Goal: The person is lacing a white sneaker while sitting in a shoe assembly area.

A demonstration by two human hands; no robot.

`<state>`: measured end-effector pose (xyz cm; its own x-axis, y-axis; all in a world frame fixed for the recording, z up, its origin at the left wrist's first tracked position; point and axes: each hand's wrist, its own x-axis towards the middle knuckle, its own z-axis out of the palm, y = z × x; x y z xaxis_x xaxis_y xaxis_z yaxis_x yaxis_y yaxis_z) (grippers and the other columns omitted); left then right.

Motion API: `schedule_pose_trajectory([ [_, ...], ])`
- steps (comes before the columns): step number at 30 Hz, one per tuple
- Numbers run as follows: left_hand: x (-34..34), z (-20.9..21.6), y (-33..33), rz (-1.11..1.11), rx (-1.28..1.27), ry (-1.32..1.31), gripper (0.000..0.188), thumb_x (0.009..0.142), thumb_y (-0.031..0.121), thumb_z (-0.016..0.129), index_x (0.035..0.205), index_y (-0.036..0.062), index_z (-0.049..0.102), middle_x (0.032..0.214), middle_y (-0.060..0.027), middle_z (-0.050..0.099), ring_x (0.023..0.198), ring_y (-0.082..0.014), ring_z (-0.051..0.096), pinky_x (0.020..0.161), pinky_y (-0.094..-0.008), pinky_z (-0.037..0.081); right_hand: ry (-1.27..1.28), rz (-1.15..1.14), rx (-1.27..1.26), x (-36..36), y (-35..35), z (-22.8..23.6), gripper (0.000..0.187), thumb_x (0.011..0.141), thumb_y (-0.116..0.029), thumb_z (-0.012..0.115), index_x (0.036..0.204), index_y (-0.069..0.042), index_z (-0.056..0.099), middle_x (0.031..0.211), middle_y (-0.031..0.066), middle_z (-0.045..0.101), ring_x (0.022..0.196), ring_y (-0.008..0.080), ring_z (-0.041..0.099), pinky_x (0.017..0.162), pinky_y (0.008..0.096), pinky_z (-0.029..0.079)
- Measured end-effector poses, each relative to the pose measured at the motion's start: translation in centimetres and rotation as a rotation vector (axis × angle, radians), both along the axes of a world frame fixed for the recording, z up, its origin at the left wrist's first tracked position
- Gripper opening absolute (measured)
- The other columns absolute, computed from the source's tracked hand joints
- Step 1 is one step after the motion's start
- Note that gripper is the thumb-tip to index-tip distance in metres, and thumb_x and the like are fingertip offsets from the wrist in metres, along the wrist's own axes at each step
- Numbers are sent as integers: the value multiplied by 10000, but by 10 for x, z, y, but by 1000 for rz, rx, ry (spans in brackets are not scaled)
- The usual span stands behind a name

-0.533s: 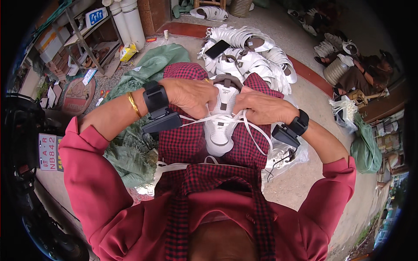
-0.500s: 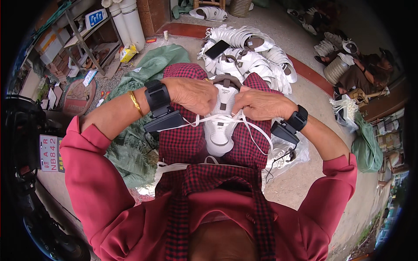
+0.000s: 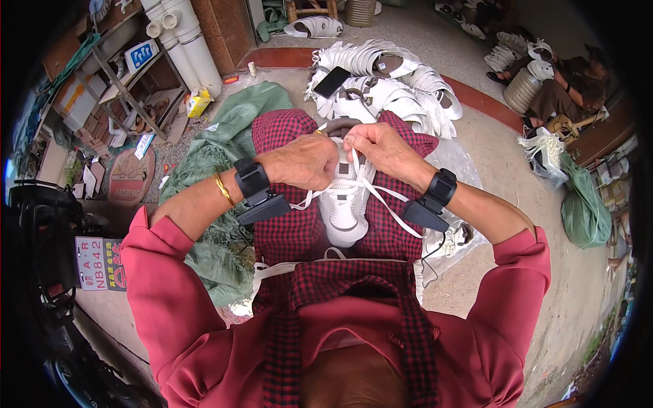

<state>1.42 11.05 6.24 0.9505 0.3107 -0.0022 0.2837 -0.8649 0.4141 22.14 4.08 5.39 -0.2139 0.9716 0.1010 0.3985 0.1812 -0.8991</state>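
Shoe lies between both hands, right pinching its lace, left's hold unclear.

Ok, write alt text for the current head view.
A person's right hand pinches a white lace on a white shoe lying over checked cloth, toe toward the body; the left hand, fingers curled, is at the shoe's left side. Beyond, a black phone lies on piled white shoe uppers.

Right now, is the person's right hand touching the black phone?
No, the right hand pinches a white lace, while the phone lies on the pile of white shoe pieces.
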Motion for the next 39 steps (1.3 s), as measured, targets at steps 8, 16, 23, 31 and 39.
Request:
schedule_pose_trajectory([
  [8,-5,73,-37,177,-613,-757,253,1051,242,530,926,35,605,790,-22,602,621,-86,550,563,-247,435,-169,151,8,4,-7,9,265,1016,-225,545,1047,-14,703,844,43,713,725,116,592,688,306,492],
  [16,-19,27,-28,322,-840,-805,195,1091,236,463,1096,60,548,693,25,535,530,-46,457,451,-198,324,-278,190,171,4,-10,4,224,862,-167,675,1000,1,730,808,105,727,734,157,682,712,334,538],
  [23,-32,-8,-34,422,-691,-662,156,1071,164,490,1118,44,578,719,30,555,565,-33,466,489,-194,369,-437,238,-100,4,-10,30,263,893,-263,676,974,-15,718,790,78,675,778,169,628,726,347,499],
  [31,-38,-26,-43,504,-741,-634,132,1037,159,557,1025,31,587,717,13,604,625,-36,539,543,-226,428,-311,287,-147,5,-9,24,237,985,-264,645,936,-32,647,829,-1,612,824,89,532,746,298,451],
  [39,-35,-50,-39,442,-766,-766,123,1053,174,544,1041,58,584,713,29,579,566,-26,488,484,-197,397,-238,217,-187,1,-12,20,234,1002,-256,647,968,-24,651,863,-29,630,834,70,560,787,286,469],
])
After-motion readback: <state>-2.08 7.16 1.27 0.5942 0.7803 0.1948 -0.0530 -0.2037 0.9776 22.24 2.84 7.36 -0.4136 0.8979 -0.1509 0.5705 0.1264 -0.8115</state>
